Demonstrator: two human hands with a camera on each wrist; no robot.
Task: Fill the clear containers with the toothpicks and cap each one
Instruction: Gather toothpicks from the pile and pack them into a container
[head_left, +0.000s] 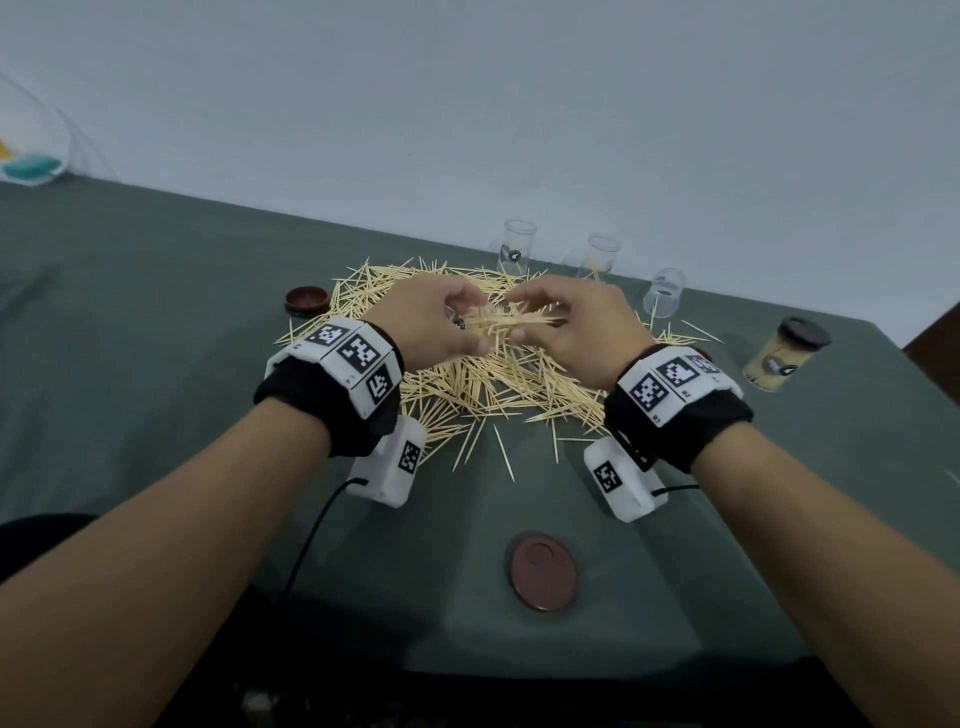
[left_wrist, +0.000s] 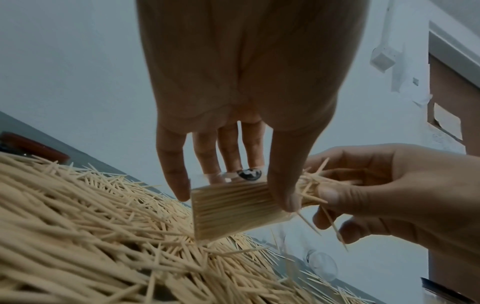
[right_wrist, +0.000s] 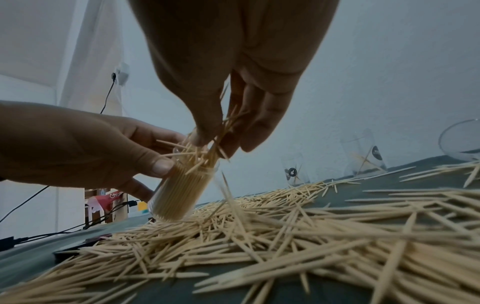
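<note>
One capped container (head_left: 782, 356) stood full at the right. The left hand (head_left: 423, 325) gripped a nearly full container (left_wrist: 231, 207), tilted over the toothpick pile (head_left: 483, 384). The right hand (head_left: 569, 332) pinched a bunch of toothpicks (right_wrist: 223, 131) at its mouth. Three clear containers (head_left: 517, 249) stood behind, apparently near empty. Two loose caps (head_left: 543, 570) awaited fitting.

Table's covered in a dull grey-green cloth (head_left: 156, 364), and the heap of thin wooden toothpicks (head_left: 483, 384) in the middle of it is pale straw-yellow. Round plastic lid (head_left: 543, 570) nearer than the heap is reddish-brown, the other round lid (head_left: 306, 300) left of it darker maroon. Wrist bands (head_left: 358, 358) are white with black-and-white square-code markers.
</note>
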